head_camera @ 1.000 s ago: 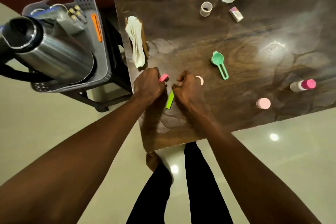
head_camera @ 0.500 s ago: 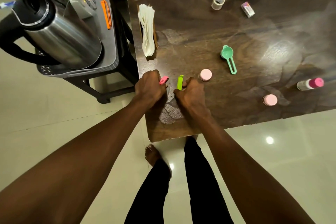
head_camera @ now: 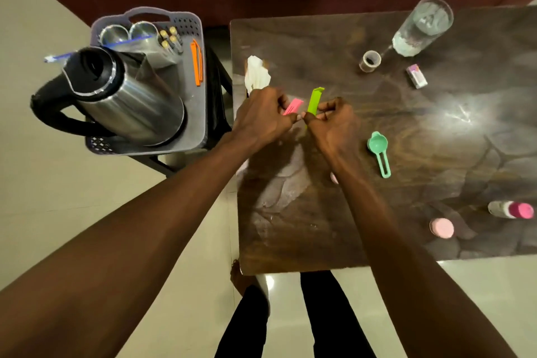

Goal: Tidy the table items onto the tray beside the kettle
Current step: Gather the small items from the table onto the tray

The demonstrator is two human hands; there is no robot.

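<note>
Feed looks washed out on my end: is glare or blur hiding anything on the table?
Head view: ceiling-light glare whitens a bare patch of the table; the left hand is slightly motion-blurred at the pink clip; the green clip and scoop read sharp; wide-angle bends the edges.

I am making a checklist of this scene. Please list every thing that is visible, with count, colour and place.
kettle: 1, steel and black, on tray
tray: 1, grey, left of table
orange clip: 1, tray's right edge
steel cups: 2, tray's far end
table: 1, dark brown
napkins: 1 stack, white, table's left edge
glass bottle: 1, clear, far side
tape roll: 1, beside bottle
small box: 1, white
scoop: 1, green, centre
pink lids: 2, near side
pink-capped bottle: 1, right edge
pink clip: 1, in left hand
green clip: 1, in right hand
</note>
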